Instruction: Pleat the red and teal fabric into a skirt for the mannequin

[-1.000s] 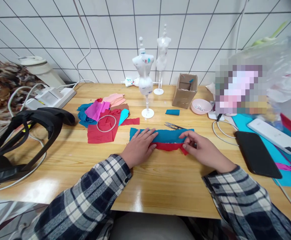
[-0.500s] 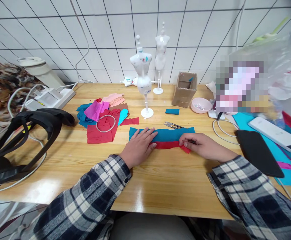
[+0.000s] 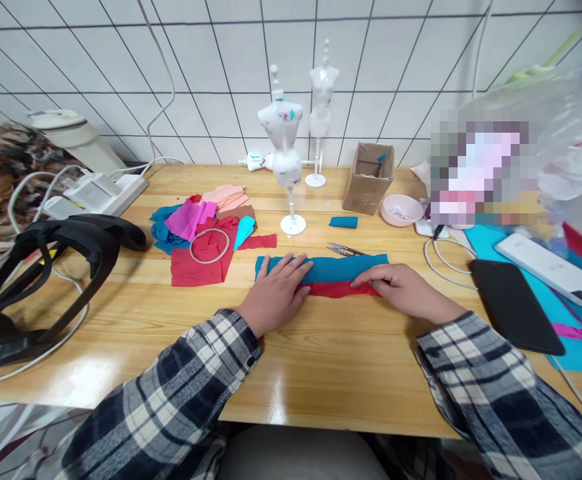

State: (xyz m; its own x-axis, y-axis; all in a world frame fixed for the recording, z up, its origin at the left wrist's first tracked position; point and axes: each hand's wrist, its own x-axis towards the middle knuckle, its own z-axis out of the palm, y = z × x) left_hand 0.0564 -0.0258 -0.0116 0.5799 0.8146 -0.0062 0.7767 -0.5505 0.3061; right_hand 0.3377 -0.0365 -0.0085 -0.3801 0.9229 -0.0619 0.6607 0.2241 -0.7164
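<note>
A teal strip of cloth (image 3: 338,266) lies crosswise on the wooden table, with a red cloth strip (image 3: 328,289) along its near edge. My left hand (image 3: 279,293) rests flat on the left part of both strips, fingers spread. At the right part, the bent fingers of my right hand (image 3: 395,288) are closed together on the red strip, the index fingertip at the seam between the two colours. The palm hides the red strip's right end. Just behind the teal cloth lie small thread snips (image 3: 343,249), partly covered by it.
Two white dress-form mannequins (image 3: 287,143) stand behind. Coloured cloth scraps (image 3: 203,257) with a metal ring lie left, beside a black headset (image 3: 95,267). A cardboard box (image 3: 368,179), pink bead bowl (image 3: 401,208) and black phone (image 3: 515,305) are at right.
My right fingers have slid slightly left along the red strip. Its right end, folded toward me before, now lies mostly beneath my hand. The left hand stays in place.
</note>
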